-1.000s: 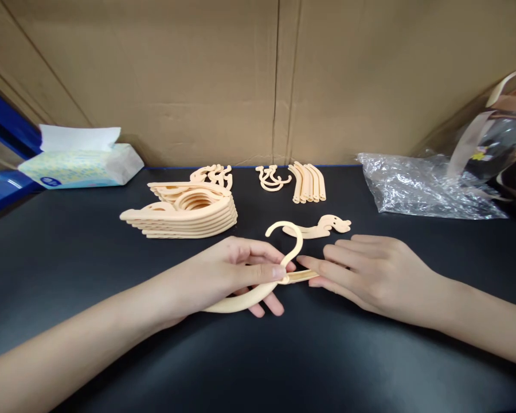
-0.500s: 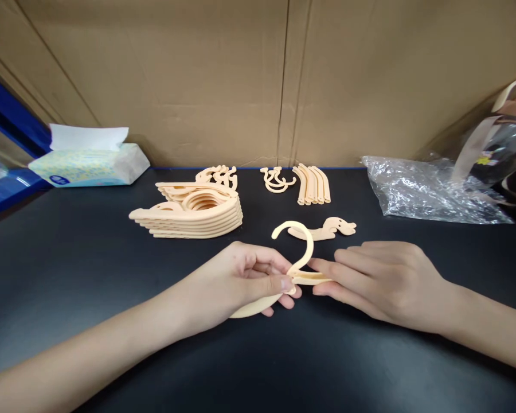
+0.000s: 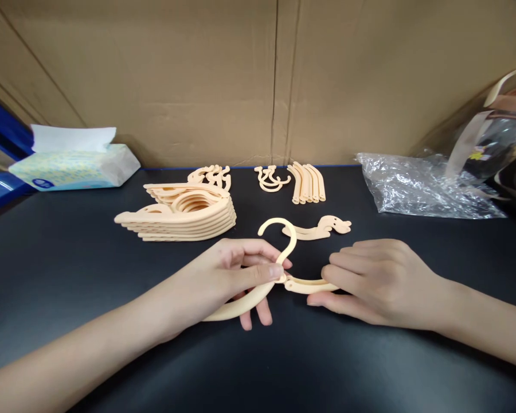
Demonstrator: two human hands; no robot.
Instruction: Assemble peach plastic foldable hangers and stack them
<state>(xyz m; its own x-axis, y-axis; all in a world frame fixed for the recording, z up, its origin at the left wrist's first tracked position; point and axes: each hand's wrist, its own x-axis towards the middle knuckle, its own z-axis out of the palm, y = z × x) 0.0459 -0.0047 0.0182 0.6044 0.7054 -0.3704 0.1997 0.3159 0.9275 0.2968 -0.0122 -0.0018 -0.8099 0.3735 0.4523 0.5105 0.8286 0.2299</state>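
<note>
The left hand (image 3: 223,275) pinches, thumb on top, the foot of a cream, question-mark-shaped plastic hook (image 3: 293,238) where it meets a smooth, curved cream plastic arm (image 3: 246,304). The hook rises clear above the grip; the arm slants down leftward beneath the palm, its far end hidden. Just right of the thumb is the holed end of a grooved cream plastic arm (image 3: 305,285) — whether it touches the hook's foot, I cannot tell. The right hand (image 3: 378,281) grips this piece's other end, fingers curled over it, thumb below.

At far left, a pale blue-and-yellow soft tissue pack (image 3: 73,167) holds white tissue (image 3: 73,137), partly pulled out. At far right, behind a crumpled clear plastic bag (image 3: 425,189), stands a transparent, beige-handled bag (image 3: 507,135) — its dark contents unclear.
</note>
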